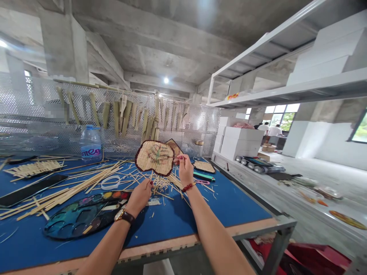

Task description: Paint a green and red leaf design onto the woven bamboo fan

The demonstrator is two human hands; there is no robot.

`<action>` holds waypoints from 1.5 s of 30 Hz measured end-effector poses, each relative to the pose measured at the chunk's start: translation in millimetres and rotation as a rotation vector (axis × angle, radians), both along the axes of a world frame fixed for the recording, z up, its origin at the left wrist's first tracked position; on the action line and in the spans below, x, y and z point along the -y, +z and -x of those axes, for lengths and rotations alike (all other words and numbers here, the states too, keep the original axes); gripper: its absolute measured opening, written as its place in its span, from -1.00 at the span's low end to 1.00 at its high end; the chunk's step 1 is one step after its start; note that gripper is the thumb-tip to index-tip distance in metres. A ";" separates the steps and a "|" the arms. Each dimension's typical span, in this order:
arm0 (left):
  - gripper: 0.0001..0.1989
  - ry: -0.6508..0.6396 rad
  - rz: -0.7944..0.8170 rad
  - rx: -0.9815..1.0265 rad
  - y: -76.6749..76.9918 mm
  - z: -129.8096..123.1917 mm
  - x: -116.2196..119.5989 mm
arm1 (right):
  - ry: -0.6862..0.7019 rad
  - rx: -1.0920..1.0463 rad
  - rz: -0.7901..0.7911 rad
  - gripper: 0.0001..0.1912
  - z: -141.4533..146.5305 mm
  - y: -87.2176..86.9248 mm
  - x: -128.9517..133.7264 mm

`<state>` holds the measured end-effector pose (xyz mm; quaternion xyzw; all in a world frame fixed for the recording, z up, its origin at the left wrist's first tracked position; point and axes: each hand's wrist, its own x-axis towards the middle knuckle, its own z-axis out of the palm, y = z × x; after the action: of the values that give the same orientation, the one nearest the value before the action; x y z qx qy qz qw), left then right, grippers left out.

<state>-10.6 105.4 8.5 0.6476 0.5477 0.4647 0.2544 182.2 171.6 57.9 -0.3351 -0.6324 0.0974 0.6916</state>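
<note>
Held up over the blue table is a woven hand fan (153, 158) with a dark rim and a faint red and green pattern on its face. My left hand (141, 196), closed below the fan, grips its thin handle (151, 175). My right hand (185, 168) pinches a thin, dark-tipped stick like a paintbrush (175, 157) at the fan's right edge; its tip appears to meet the face, but I cannot tell whether it touches. Under my left forearm lies a paint-stained palette (74, 217). Behind the fan, another brownish woven piece (174, 145) shows in part.
Loose bamboo strips (83, 183) spread across the blue table (223, 202). A water bottle (91, 143), a white ring (110, 182), a phone-like black slab (31, 191) and a green-and-black cutter (204, 176) lie around. A perforated screen (200, 122) stands behind; white shelving (258, 91) rises at right.
</note>
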 end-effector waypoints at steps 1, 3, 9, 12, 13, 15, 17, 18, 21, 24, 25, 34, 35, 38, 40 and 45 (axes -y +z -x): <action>-0.77 -0.006 -0.001 -0.002 -0.5 0.1 -0.5 | -0.008 -0.017 -0.004 -0.68 -0.2 -0.2 -0.4; -0.76 -0.017 -0.001 -0.002 -1.8 0.6 -1.5 | 0.024 -0.053 -0.004 -0.68 -0.5 -0.4 -0.7; -0.74 -0.038 0.009 0.003 -4.4 2.4 -3.4 | 0.024 0.012 -0.006 -0.71 -1.4 0.1 1.3; -0.74 -0.046 0.016 0.006 -4.5 2.2 -3.4 | 0.046 -0.055 -0.009 -0.71 -2.1 1.5 2.1; -0.74 -0.049 0.019 0.008 -4.6 2.1 -3.5 | 0.058 -0.069 -0.008 -0.72 -1.8 1.9 2.7; -0.73 -0.054 0.024 0.011 -5.2 2.0 -4.1 | 0.061 -0.062 -0.010 -0.73 0.0 2.4 4.3; -0.74 -0.055 0.029 0.010 -6.3 2.4 -5.4 | 0.059 -0.021 -0.015 -0.75 3.1 2.4 6.7; -0.74 -0.054 0.031 0.009 -6.9 2.9 -6.3 | 0.056 0.000 -0.020 -0.76 4.9 2.3 8.0; -0.76 -0.048 0.031 0.002 -8.2 4.9 -9.1 | 0.058 0.039 -0.023 -0.77 9.8 1.5 11.4; -0.77 -0.038 0.023 -0.009 -8.3 6.5 -11.0 | 0.091 0.039 -0.004 -0.76 12.9 0.3 13.2; -0.77 -0.034 0.022 -0.012 -8.3 6.8 -11.4 | 0.104 0.041 0.000 -0.76 13.5 -0.2 13.4; -0.77 -0.031 0.014 -0.012 -9.3 8.0 -10.7 | 0.067 0.032 0.006 -0.75 8.9 -2.3 6.5; -0.76 -0.031 0.014 -0.009 -9.2 8.1 -10.4 | 0.082 -0.004 0.010 -0.75 7.9 -2.1 6.0; -0.77 -0.032 0.015 0.003 -8.8 7.9 -9.9 | 0.156 -0.016 0.029 -0.73 6.8 -2.0 6.3; -0.77 -0.031 0.019 0.011 -8.4 7.5 -9.6 | 0.159 0.055 0.028 -0.73 7.7 -2.4 7.4; -0.79 -0.032 0.017 0.042 -6.8 6.4 -7.8 | 0.094 0.049 0.001 -0.73 9.8 -1.4 9.6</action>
<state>-17.0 113.3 1.7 0.6439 0.5358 0.4696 0.2788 172.4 162.0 56.5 -0.3077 -0.6642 0.1219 0.6703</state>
